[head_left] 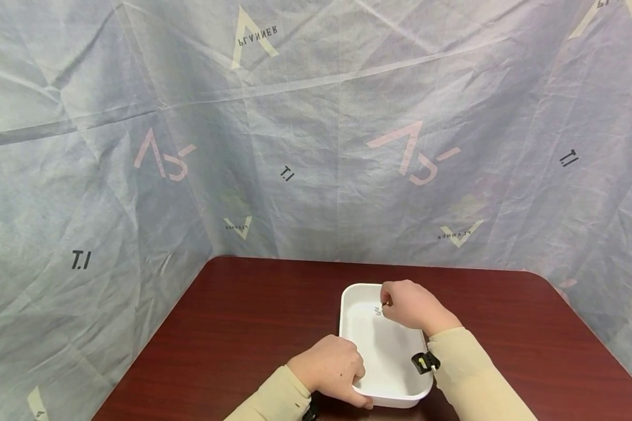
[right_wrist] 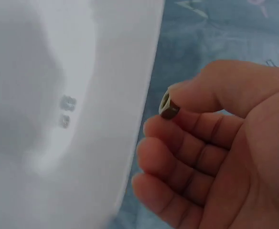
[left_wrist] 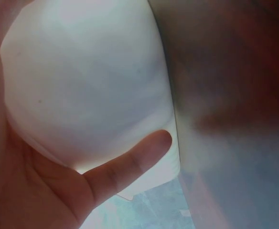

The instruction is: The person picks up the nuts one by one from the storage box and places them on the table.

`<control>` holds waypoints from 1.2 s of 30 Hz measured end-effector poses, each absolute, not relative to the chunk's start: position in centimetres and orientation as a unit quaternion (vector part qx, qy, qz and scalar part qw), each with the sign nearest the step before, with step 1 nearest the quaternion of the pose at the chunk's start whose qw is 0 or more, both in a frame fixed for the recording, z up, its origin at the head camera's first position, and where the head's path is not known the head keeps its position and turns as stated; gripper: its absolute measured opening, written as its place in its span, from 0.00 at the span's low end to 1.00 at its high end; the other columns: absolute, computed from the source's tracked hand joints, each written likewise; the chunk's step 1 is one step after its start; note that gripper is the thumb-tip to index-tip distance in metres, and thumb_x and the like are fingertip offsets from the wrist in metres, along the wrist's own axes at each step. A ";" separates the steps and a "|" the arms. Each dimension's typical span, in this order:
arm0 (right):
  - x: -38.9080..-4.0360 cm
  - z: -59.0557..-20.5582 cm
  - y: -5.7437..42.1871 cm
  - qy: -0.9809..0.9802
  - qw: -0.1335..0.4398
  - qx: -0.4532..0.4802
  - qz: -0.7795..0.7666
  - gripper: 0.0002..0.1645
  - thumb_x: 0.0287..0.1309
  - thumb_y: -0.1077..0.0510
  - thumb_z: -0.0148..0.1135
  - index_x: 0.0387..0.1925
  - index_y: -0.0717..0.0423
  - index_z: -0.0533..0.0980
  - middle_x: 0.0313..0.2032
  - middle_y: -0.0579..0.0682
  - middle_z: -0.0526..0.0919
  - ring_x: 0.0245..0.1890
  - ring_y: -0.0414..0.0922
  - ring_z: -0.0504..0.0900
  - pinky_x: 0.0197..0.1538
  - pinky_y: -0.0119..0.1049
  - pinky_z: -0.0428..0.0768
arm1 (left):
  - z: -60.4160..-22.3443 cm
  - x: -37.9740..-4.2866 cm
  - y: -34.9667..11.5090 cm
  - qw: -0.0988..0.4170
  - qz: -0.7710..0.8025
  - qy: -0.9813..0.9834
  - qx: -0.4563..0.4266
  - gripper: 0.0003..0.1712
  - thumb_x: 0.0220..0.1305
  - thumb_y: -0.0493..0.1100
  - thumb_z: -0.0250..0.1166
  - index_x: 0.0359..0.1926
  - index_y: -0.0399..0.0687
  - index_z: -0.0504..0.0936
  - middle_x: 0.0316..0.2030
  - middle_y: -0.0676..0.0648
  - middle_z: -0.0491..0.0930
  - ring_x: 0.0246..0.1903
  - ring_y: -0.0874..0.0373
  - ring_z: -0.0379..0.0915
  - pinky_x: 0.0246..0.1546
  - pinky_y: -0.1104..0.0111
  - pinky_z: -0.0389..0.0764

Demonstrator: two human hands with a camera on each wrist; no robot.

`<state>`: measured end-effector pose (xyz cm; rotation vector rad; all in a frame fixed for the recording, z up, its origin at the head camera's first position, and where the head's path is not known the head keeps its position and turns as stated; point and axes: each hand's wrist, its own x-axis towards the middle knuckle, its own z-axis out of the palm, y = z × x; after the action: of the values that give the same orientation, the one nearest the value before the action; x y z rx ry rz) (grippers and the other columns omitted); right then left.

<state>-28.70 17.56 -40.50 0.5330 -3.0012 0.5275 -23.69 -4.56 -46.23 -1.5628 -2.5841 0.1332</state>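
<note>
A white rectangular tray stands on the dark red table. My left hand grips its near left corner, fingers over the rim; in the left wrist view the thumb lies along the tray's white wall. Above the tray's far right part is my right hand. Between thumb and forefinger it pinches a small brass-coloured metal nut, its hole partly showing; the other fingers are curled. Two small greyish patches show on the tray's floor in the right wrist view; whether they are loose pieces or moulded marks I cannot tell.
The wooden tabletop extends left and right of the tray. Behind it and along both sides hangs a grey printed cloth. A black wrist device is strapped to the right sleeve, above the tray's right rim.
</note>
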 end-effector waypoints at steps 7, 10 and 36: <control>-27.7 -39.4 19.3 -0.970 0.029 0.161 0.178 0.05 0.54 0.60 0.63 0.34 0.48 0.78 0.25 0.41 0.76 0.24 0.41 0.72 0.31 0.41 0.72 | -46.4 -23.9 -4.6 0.051 0.041 -0.853 -0.518 0.34 0.53 0.78 0.64 0.07 0.64 0.65 0.10 0.65 0.61 0.15 0.71 0.56 0.16 0.74 0.60; -27.5 -39.5 20.2 -0.972 0.033 0.152 0.178 0.04 0.54 0.60 0.64 0.33 0.48 0.78 0.26 0.42 0.75 0.25 0.41 0.72 0.32 0.41 0.72 | -46.5 -23.9 -4.6 0.049 0.047 -0.854 -0.516 0.34 0.53 0.78 0.63 0.07 0.64 0.66 0.11 0.65 0.61 0.15 0.71 0.56 0.16 0.74 0.60; -26.9 -43.2 27.0 -0.975 0.031 0.104 0.196 0.05 0.54 0.59 0.65 0.34 0.50 0.76 0.27 0.44 0.76 0.27 0.42 0.73 0.33 0.44 0.73 | -46.2 -23.8 -4.5 0.040 0.044 -0.857 -0.513 0.34 0.53 0.78 0.63 0.09 0.63 0.66 0.12 0.65 0.62 0.16 0.70 0.57 0.16 0.74 0.60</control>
<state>-26.89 27.00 -43.24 0.3210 -3.0023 0.6036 -23.79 -4.52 -46.17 -1.5702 -2.6244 0.1342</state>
